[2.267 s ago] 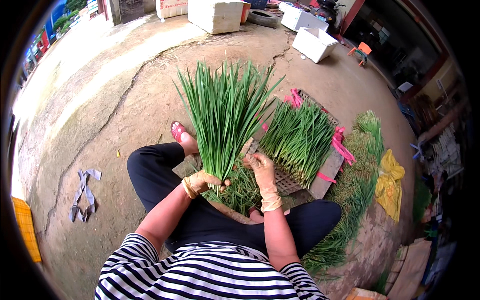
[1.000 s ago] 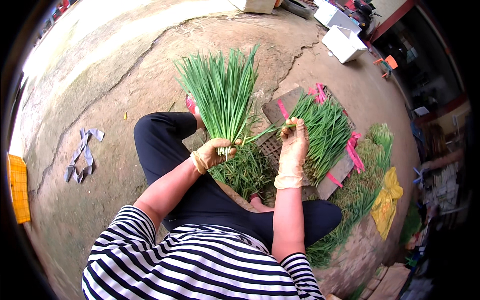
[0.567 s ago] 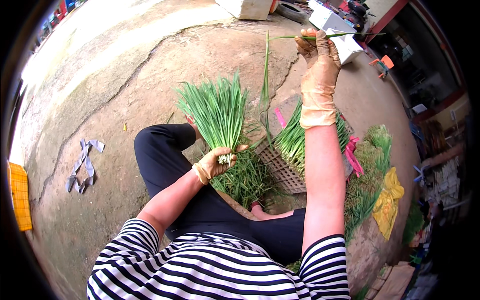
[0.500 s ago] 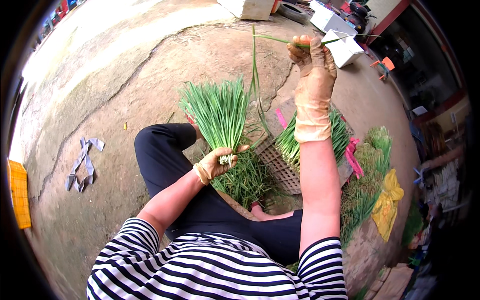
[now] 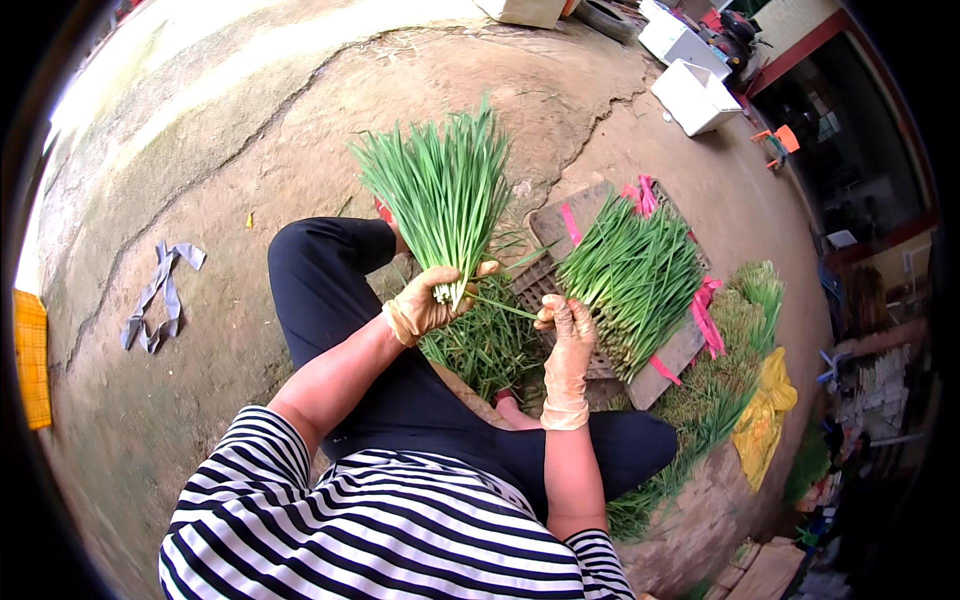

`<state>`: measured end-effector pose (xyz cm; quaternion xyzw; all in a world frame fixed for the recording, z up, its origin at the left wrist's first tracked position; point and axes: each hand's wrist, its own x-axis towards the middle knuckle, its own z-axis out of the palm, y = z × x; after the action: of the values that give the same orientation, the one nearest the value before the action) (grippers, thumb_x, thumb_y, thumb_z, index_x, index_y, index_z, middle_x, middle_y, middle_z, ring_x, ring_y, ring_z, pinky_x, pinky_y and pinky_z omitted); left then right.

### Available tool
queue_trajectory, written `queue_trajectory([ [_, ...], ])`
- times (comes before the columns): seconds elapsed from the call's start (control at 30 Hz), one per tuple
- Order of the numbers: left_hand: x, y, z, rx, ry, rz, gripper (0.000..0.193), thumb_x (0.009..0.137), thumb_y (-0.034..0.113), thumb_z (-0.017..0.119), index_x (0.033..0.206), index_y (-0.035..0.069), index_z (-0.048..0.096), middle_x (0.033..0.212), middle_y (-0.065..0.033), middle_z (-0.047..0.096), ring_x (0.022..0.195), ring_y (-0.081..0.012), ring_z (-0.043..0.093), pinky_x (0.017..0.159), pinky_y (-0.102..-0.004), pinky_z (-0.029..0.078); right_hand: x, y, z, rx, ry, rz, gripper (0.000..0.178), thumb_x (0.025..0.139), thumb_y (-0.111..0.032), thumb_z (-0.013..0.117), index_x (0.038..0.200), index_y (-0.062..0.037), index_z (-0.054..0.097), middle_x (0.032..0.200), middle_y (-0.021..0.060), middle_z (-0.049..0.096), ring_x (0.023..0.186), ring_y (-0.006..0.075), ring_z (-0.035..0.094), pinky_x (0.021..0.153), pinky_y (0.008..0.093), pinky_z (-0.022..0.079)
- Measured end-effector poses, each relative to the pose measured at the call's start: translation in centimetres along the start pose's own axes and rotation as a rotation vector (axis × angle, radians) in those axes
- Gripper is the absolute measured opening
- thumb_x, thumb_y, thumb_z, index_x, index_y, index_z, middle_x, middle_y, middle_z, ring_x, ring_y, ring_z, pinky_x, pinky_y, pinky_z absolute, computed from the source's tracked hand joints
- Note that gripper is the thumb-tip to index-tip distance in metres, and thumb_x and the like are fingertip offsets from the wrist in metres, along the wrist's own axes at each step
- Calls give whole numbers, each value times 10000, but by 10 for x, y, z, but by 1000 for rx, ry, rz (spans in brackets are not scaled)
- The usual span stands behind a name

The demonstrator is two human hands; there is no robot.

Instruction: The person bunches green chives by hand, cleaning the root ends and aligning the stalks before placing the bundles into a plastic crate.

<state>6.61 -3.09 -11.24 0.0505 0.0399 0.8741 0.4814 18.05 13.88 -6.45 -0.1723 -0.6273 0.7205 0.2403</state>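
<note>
My gloved left hand [image 5: 425, 305] is closed around the pale stem ends of a bunch of garlic chives [image 5: 440, 190], whose green leaves fan out away from me. To its right, my gloved right hand [image 5: 568, 335] pinches the end of a thin green leaf strand [image 5: 508, 306]. That strand stretches across to the bunch's stem ends at my left hand. Beyond my right hand, a pile of chives [image 5: 640, 285] lies on an upturned brown plastic crate [image 5: 550, 225], with pink ties [image 5: 708, 315] around it. Loose green leaves [image 5: 485, 345] are heaped between my legs.
More chives [image 5: 740, 370] lie on the ground at the right, by a yellow plastic bag [image 5: 765, 410]. A grey cloth strip [image 5: 158, 295] and a yellow crate [image 5: 31, 360] are on the left. White foam boxes [image 5: 695, 97] and a small orange chair [image 5: 775, 145] stand far right.
My right hand has come down from high at the far right to beside the bunch, bringing the strand with it. The bunch stays in my left hand. The chive pile is now uncovered.
</note>
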Motion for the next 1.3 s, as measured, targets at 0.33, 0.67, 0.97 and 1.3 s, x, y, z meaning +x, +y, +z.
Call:
queue_trajectory([
  [0.33,1,3,-7,15,-3,0,611,756,55,598,1305,80,330,891,-64,510,683,-142,486,626,-242,449,5,45,-2,-33,-73,201,159,829,-179,614,836,-22,597,682,-1,564,547,52,473,472,188,391],
  [0.67,5,19,-15,22,40,153,560,760,55,604,1272,80,378,910,-74,555,701,-156,535,583,-258,489,-8,91,-61,-1435,-212,268,622,772,-415,582,1246,-38,441,1138,186,544,967,307,569,854,359,422],
  [0.97,-4,-3,-4,676,180,-24,382,705,69,633,1077,37,553,946,-44,608,804,-161,565,668,-285,456,41,29,55,289,-447,333,641,727,-493,656,1171,-67,476,1029,23,556,916,142,517,822,255,389],
  [1.3,3,-18,-13,888,185,-7,637,637,49,749,1207,45,464,1149,-40,535,1056,-168,489,918,-312,382,53,25,87,559,146,67,326,859,-262,532,1046,5,542,991,46,571,880,155,502,831,280,381],
])
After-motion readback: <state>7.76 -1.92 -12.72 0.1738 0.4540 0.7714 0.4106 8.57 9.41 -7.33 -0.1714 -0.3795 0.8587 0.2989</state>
